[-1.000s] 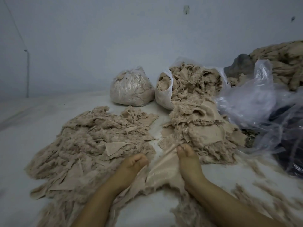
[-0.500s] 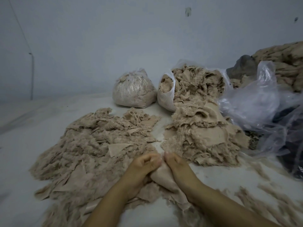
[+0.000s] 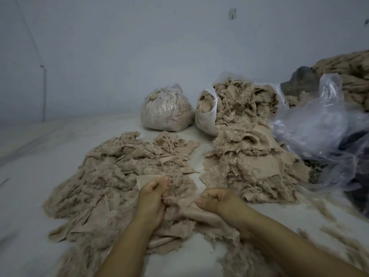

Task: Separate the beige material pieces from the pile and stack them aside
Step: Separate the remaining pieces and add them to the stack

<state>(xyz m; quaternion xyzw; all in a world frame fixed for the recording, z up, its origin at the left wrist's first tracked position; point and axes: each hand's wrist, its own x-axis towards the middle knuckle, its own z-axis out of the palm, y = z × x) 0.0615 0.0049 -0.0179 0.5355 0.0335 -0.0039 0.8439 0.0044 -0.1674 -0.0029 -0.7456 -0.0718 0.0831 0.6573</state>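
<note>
A wide, loose pile of beige fuzzy material (image 3: 111, 176) spreads over the white surface at the left. To its right lies a taller heap of beige pieces (image 3: 251, 168), spilling from an open plastic bag. Between them, low in the middle, my left hand (image 3: 153, 198) and my right hand (image 3: 217, 200) both grip one beige piece (image 3: 191, 211) with curled fingers. The piece is bunched between the hands and drapes down toward me.
A tied clear bag of beige scraps (image 3: 166, 112) stands at the back. An open white bag (image 3: 206, 114) sits beside it. Crumpled clear plastic (image 3: 319, 120) and dark cloth lie at the right, with more beige material (image 3: 347, 76) behind. Loose strands lie at lower right.
My hands drew the beige piece together from spread apart to bunched, then moved slightly apart again and closer to me, fingers curling tighter on it.
</note>
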